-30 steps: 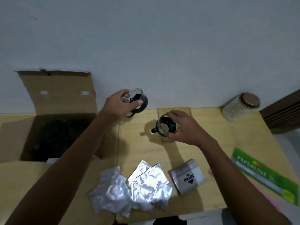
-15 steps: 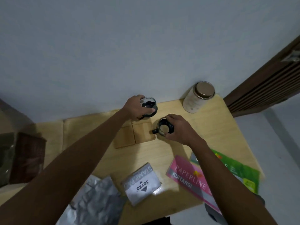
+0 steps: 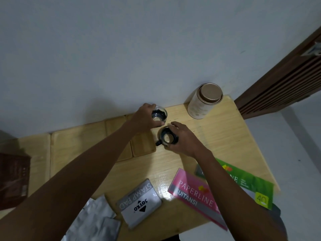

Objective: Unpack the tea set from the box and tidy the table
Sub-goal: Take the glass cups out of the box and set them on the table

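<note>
Two small glass cups with black bases stand on the wooden table (image 3: 217,136) near the wall. My left hand (image 3: 145,117) grips the far cup (image 3: 159,114) from its left side. My right hand (image 3: 182,140) holds the near cup (image 3: 165,138), whose black handle points left. The two cups sit close together, just right of two square wooden coasters (image 3: 142,145). The cardboard box shows only as a dark brown corner (image 3: 13,180) at the far left.
A round cream tin with a bronze lid (image 3: 205,100) stands at the back right corner. A pink Paperline booklet (image 3: 192,195), a green booklet (image 3: 246,181), a grey stamp pad case (image 3: 139,202) and silver foil sachets (image 3: 93,221) lie along the front edge. A slatted wooden door (image 3: 284,84) is on the right.
Both hands carried the cups rightward past the coasters and lowered them onto the table near the wall. The view swung right, so the open box has almost left the frame.
</note>
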